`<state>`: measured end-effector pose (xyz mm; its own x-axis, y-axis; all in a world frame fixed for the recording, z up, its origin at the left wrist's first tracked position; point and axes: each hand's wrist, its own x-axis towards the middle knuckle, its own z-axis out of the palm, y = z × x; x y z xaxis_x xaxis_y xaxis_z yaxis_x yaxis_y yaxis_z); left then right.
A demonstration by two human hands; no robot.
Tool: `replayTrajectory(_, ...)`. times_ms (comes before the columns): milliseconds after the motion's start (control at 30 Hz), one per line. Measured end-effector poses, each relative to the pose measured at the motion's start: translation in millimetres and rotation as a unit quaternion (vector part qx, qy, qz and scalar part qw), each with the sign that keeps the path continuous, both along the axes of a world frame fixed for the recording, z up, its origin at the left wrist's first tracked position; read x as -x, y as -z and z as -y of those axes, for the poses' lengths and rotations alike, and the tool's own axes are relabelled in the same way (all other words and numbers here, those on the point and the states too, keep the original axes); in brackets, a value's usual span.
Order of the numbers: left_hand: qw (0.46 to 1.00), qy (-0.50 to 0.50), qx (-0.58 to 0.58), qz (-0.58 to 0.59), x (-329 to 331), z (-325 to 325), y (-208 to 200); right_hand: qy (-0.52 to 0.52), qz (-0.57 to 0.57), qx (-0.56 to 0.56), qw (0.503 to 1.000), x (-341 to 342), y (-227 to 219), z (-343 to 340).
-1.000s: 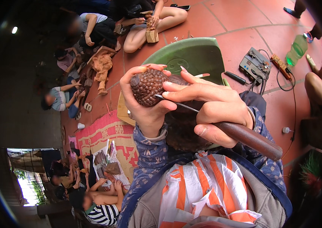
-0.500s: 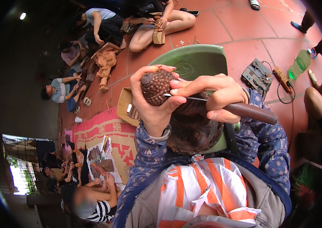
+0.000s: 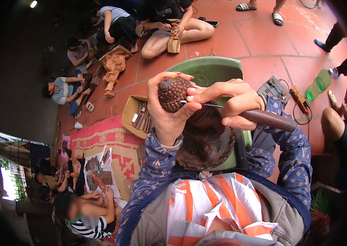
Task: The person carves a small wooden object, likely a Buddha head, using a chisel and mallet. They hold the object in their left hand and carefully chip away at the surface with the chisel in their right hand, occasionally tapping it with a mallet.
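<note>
Cupped in my left hand [image 3: 163, 123] is the rounded, dark brown end of a wood carving [image 3: 171, 93], covered in rows of small knobs. Fingers wrap its far side, with the thumb on the near side. My right hand [image 3: 232, 100] grips a carving tool [image 3: 269, 119] by its brown wooden handle and thin metal shank. The bright tip touches the knobs, beside my right fingertips and left thumb. Beneath my hands lies a larger glossy dark wood mass [image 3: 206, 141]; whether it joins the knobbed part, I cannot tell. Behind it stands a green plastic chair [image 3: 222, 64].
Left of me, a cardboard box [image 3: 128, 119] holds several wooden-handled tools, beside a patterned mat [image 3: 99, 137]. A power strip [image 3: 299, 99], a grey box device [image 3: 272, 88] and a green bottle [image 3: 320, 84] are at right. Several people sit around, some with carvings.
My view has shifted slightly, so the surroundings sit differently in the picture. Both hands keep their grips, with the tool tip still against the knobs.
</note>
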<state>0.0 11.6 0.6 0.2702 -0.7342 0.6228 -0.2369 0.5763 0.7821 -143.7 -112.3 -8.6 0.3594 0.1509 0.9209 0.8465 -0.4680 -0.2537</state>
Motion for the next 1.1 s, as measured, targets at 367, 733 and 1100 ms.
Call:
replayTrajectory(367, 0.999, 0.006, -0.042, -0.017, 0.5, -2.1, -4.1, 0.192, -0.049, 0.07, 0.978, 46.4, -46.5, -12.8)
replayTrajectory(733, 0.999, 0.049, -0.012, -0.017, -4.8, 8.1, -0.6, 0.067, -0.009, -0.116, 0.991, 16.9, 9.8, -33.7)
replayTrajectory(1100, 0.999, 0.048, -0.005, -0.023, -4.7, 6.5, -1.0, 0.126, -0.02, -0.152, 0.98, 14.5, 6.5, -46.0)
